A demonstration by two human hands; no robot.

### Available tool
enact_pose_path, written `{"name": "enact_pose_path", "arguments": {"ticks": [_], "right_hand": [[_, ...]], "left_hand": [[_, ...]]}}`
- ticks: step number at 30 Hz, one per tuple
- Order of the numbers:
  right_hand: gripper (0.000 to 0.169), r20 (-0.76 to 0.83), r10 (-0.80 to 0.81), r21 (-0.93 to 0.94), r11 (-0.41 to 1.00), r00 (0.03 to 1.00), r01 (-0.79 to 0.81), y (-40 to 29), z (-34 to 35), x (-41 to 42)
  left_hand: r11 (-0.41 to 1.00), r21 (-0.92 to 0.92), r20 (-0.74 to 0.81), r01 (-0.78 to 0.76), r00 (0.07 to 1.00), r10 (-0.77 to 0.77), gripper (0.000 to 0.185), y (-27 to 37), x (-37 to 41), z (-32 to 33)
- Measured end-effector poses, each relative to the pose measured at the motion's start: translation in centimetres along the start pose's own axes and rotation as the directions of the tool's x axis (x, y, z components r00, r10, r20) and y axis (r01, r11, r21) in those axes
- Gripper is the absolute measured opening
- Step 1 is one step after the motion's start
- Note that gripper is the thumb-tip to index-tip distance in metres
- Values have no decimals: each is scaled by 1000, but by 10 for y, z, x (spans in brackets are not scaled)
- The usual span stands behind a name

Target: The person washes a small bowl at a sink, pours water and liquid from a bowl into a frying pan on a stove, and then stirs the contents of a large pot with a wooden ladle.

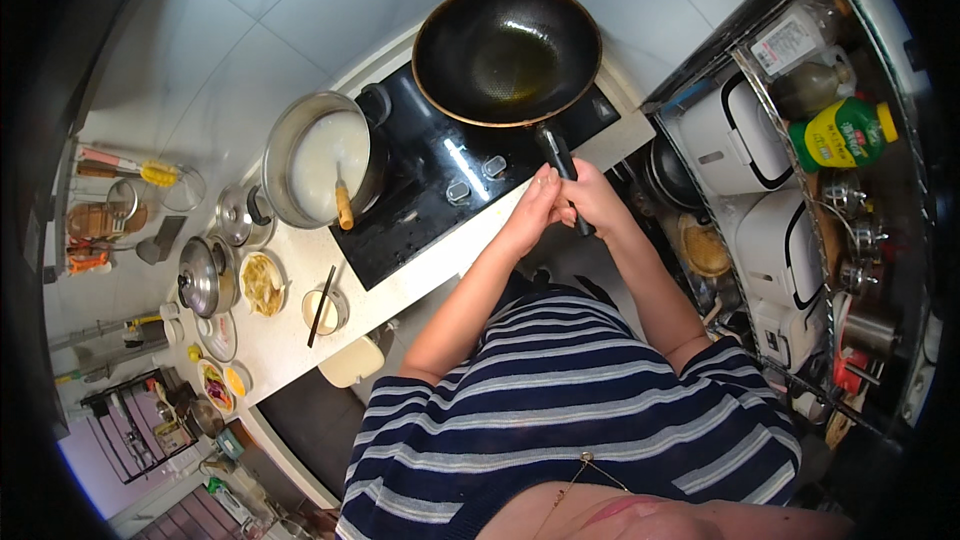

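Note:
A black wok (480,52) with a worn brown rim stands over the right side of the black glass cooktop (420,187). A little oil glistens inside it. My right hand (596,199) wraps around its black handle (556,154), fingertips showing on the left side. From the other side my left hand (536,202) closes on the same handle, against the right fingers. Whether the wok is lifted off the burner, I cannot tell. Left of it, a steel pot (281,157) holds whitish liquid, and a wooden-handled utensil (343,202) leans in it.
On the pale counter (296,262) sit a plate of sliced food (262,285), a bowl with chopsticks across it (330,311), a lidded pot (202,277) and a plate of cut vegetables (216,388). To the right, a metal rack (799,217) carries white bins (735,135) and bottles (844,135).

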State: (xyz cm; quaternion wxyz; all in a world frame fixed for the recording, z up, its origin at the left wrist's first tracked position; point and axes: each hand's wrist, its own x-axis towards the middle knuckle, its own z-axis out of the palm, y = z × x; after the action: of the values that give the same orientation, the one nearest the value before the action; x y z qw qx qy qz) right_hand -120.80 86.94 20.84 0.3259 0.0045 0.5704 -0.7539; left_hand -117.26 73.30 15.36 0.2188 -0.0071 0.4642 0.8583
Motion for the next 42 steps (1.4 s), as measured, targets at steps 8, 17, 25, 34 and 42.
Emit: {"name": "enact_pose_path", "arguments": {"ticks": [8, 17, 25, 34, 42], "right_hand": [[11, -82, 97, 154, 985, 992, -83, -7, -20, -15], [14, 38, 164, 120, 979, 986, -167, -6, -18, -56], [5, 129, 13, 182, 983, 992, -36, -13, -8, 25], [9, 37, 166, 194, 966, 985, -170, -9, -45, -45], [13, 177, 245, 199, 940, 953, -278, 6, -25, -60]], "left_hand": [[943, -281, 163, 178, 977, -136, 53, -22, 19, 7], [986, -116, 369, 122, 927, -71, 85, -9, -17, 15], [996, -93, 185, 13, 983, 4, 85, 41, 23, -12], [952, -233, 343, 199, 933, -111, 58, -1, 14, 34], [982, -133, 376, 137, 923, -78, 107, 1, -31, 18]]}}
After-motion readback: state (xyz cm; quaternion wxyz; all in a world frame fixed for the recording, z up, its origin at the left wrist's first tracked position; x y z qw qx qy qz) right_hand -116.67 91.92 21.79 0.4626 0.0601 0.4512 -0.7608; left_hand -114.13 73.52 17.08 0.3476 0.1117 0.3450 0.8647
